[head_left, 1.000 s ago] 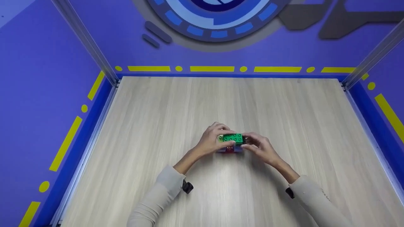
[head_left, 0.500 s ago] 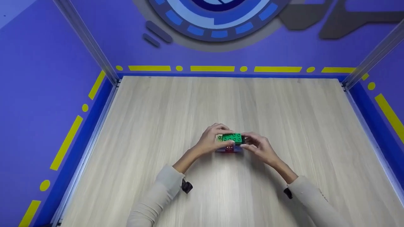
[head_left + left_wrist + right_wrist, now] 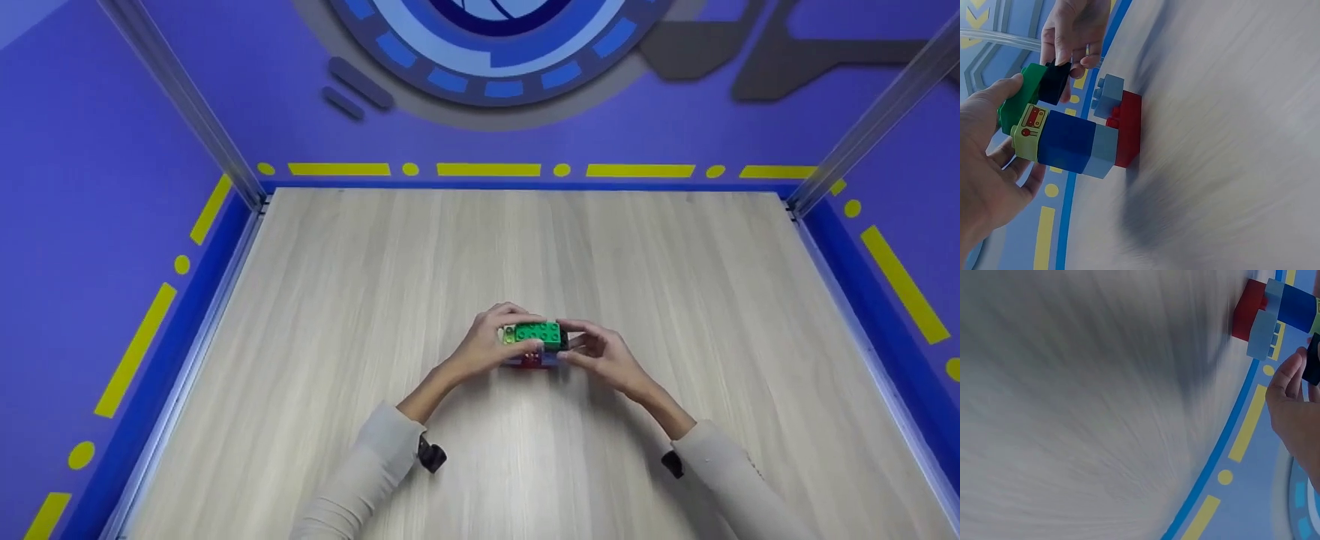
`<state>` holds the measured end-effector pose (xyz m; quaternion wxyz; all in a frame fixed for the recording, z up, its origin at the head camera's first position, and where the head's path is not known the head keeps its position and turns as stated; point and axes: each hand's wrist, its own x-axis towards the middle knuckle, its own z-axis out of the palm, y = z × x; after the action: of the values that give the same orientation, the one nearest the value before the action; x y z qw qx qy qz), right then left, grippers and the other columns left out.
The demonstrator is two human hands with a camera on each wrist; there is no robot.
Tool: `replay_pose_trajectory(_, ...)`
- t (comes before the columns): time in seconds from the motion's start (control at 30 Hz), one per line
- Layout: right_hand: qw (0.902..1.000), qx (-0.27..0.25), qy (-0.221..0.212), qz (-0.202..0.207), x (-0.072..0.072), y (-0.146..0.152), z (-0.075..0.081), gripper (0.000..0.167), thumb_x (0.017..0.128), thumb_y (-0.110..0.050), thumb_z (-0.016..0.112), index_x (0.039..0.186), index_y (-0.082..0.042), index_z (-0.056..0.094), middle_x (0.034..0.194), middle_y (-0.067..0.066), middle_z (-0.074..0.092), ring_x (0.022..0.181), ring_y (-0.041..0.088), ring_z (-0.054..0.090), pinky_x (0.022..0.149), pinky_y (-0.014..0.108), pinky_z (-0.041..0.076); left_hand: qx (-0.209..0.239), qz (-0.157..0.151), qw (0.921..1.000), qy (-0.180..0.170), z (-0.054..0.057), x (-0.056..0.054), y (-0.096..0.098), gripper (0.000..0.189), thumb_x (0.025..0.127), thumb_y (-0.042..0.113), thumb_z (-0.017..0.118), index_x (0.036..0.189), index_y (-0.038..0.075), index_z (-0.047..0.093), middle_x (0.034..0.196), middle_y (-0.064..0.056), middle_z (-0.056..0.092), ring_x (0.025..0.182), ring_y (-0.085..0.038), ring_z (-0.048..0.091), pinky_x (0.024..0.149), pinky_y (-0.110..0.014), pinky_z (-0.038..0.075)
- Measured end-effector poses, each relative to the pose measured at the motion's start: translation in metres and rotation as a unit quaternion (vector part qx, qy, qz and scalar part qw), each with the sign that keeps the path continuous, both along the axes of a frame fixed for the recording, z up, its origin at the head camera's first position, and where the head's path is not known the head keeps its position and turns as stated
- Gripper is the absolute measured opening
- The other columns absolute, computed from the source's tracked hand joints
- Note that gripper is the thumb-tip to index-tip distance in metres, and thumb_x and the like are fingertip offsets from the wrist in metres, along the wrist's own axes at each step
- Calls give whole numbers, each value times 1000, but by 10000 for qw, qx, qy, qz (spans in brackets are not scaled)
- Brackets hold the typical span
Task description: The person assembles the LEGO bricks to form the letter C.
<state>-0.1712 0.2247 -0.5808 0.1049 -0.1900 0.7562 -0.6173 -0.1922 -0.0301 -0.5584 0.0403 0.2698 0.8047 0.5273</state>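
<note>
A small stack of toy building bricks stands on the table between both hands. Its base is a red brick (image 3: 1130, 129) bearing light blue bricks, one (image 3: 1109, 95) at the far end with bare studs. On the near light blue brick (image 3: 1102, 153) sit a dark blue brick (image 3: 1067, 140) and a yellow-green printed brick (image 3: 1028, 136). A green brick (image 3: 538, 334) lies across the top, overhanging to the right. My left hand (image 3: 478, 346) grips the green brick, thumb in front. Beneath its overhang, my right hand (image 3: 606, 361) pinches a black brick (image 3: 1053, 84), against or very near the green one.
The light wood tabletop (image 3: 360, 285) surrounds the stack. Blue panels with yellow dashes (image 3: 489, 169) and metal corner posts (image 3: 180, 97) enclose it at the back and sides. A dark wrist strap (image 3: 431, 454) shows at the left sleeve.
The head view has shifted a little, so everything sits slightly further left and lower. Both hands keep their holds on the bricks, with hardly any visible movement.
</note>
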Motion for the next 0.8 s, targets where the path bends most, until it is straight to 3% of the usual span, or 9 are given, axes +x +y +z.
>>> replay_pose_trajectory(0.27,9998,194,36,-24,-1,6,-7,52,91,0,72,140,8,54,134,32,57,96,10,70,80,22,56,-54,-51,9999,-92,2,0,-5,42,88,23,81,128,13,72,120,-8,71,112,-21,62,92,-32,48)
replay_pose_trajectory(0.53,9994,315,-83,-127,-1,2,-5,49,92,-3,73,137,6,56,127,23,61,91,6,67,75,22,55,-163,-92,9996,-198,0,1,-12,43,91,27,78,131,15,70,122,-7,71,112,-20,61,94,-54,51)
replay_pose_trajectory(0.8,9991,404,-111,6,-6,3,-9,54,89,2,74,139,8,54,128,32,60,94,12,69,76,22,56,-141,-67,9987,-477,-5,3,-16,48,90,25,79,135,14,66,129,-9,68,111,-21,60,92,-57,52)
